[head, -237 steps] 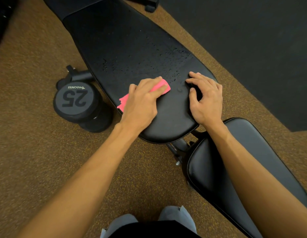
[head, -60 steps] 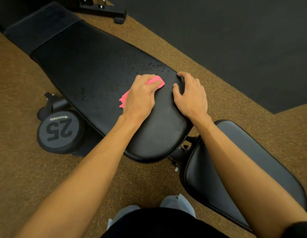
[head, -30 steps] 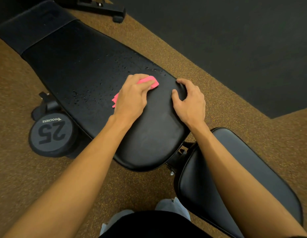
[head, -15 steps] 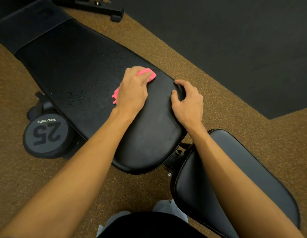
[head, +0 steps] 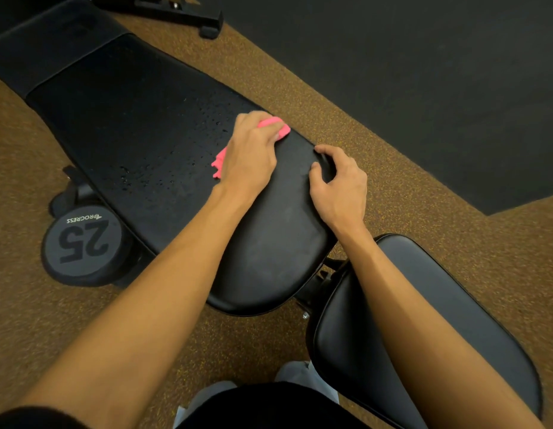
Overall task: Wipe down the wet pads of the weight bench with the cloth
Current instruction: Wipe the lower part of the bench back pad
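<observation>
Left hand (head: 250, 159) atop cloth (head: 284, 129), ends protruding, right hand (head: 338, 184) gripping back pad (head: 139, 119)

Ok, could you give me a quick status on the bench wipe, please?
Left hand pressing pink cloth on back pad. Right hand gripping pad's edge. Droplets ahead of cloth. Nothing obstructing.
</observation>
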